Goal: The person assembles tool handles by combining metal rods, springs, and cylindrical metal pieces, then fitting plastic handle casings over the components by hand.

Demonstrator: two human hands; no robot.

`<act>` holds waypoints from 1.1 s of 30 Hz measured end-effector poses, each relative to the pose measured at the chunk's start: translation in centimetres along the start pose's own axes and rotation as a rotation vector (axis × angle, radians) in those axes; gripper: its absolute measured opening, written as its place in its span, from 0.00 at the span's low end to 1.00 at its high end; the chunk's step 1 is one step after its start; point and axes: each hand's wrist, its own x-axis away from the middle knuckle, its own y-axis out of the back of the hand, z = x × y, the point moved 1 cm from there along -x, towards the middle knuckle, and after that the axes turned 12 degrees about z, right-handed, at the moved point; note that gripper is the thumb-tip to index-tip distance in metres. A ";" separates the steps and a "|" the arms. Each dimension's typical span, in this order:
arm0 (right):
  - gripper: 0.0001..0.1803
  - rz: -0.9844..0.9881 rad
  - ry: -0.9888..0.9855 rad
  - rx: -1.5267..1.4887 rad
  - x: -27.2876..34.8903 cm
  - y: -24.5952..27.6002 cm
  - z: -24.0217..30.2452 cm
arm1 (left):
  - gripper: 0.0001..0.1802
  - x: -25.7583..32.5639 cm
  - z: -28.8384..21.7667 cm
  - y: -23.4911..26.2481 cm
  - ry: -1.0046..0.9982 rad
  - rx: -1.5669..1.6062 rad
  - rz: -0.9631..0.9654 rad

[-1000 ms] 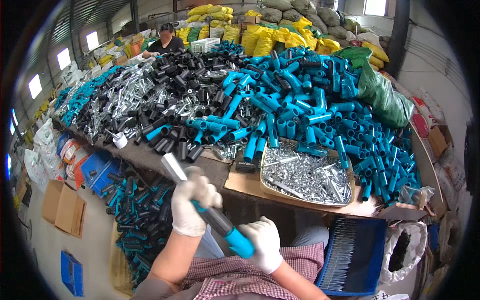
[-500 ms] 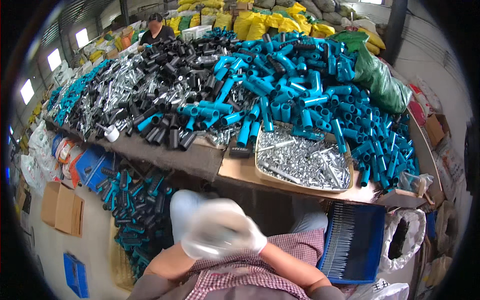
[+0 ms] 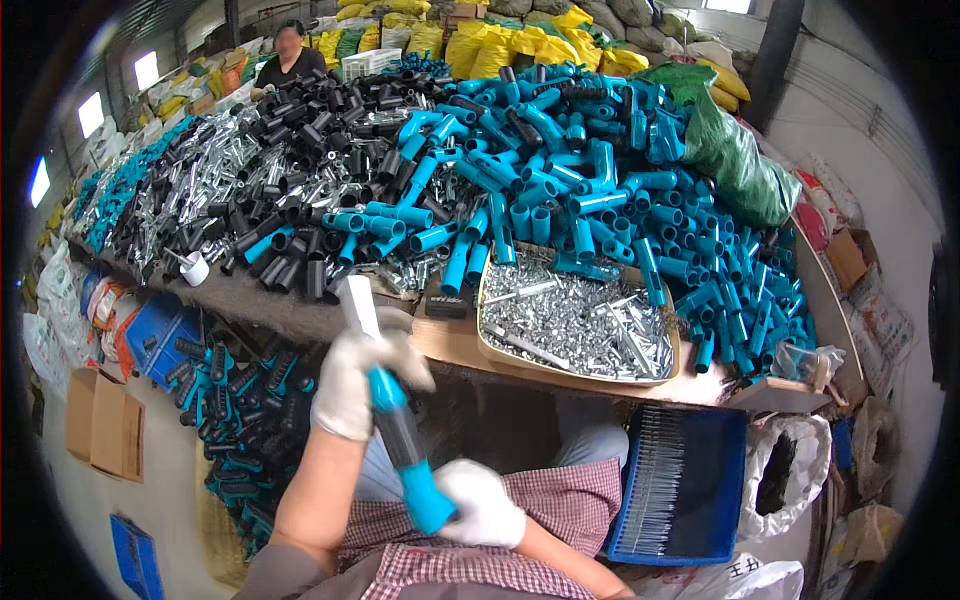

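In front of my lap is a teal and black tool handle (image 3: 402,437) with a flat silver metal piece (image 3: 360,303) standing out of its upper end. It leans, upper end to the left. My gloved left hand (image 3: 345,392) is closed round it near the top, where the metal meets the teal. At the wider teal bottom end, my gloved right hand (image 3: 482,502) has its fingers curled against the handle. Part of the grip is hidden behind the gloves.
Teal handle shells (image 3: 560,180), black tubes (image 3: 310,150) and metal pieces heap the bench. A tray of small metal parts (image 3: 590,320) sits near its front edge. At right is a blue crate (image 3: 710,490) with metal rods; at lower left, finished-looking handles (image 3: 235,410). A person (image 3: 290,60) sits behind.
My hands, blurred together over my lap before, have moved apart along the handle. The left one rose to the metal end, and the handle now shows clearly. The view has shifted slightly.
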 end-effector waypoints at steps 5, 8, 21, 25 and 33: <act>0.18 -0.280 -0.749 -0.989 0.6 0.0 -5.2 | 0.10 4.3 2.5 -3.4 -0.542 -0.999 0.303; 0.19 0.500 -0.124 -0.034 1.5 -4.6 -6.6 | 0.12 1.8 2.0 -6.4 -0.118 -0.920 0.587; 0.17 0.156 -0.019 -0.100 0.5 -2.3 -4.4 | 0.13 1.3 3.2 -3.9 0.152 -0.537 0.677; 0.16 -0.260 -0.260 -0.345 0.4 0.4 -2.6 | 0.12 -0.2 3.2 1.6 -0.350 0.538 0.124; 0.20 0.420 -0.184 -0.456 0.8 -0.7 -8.2 | 0.12 2.5 3.8 -3.7 -0.334 -0.761 0.831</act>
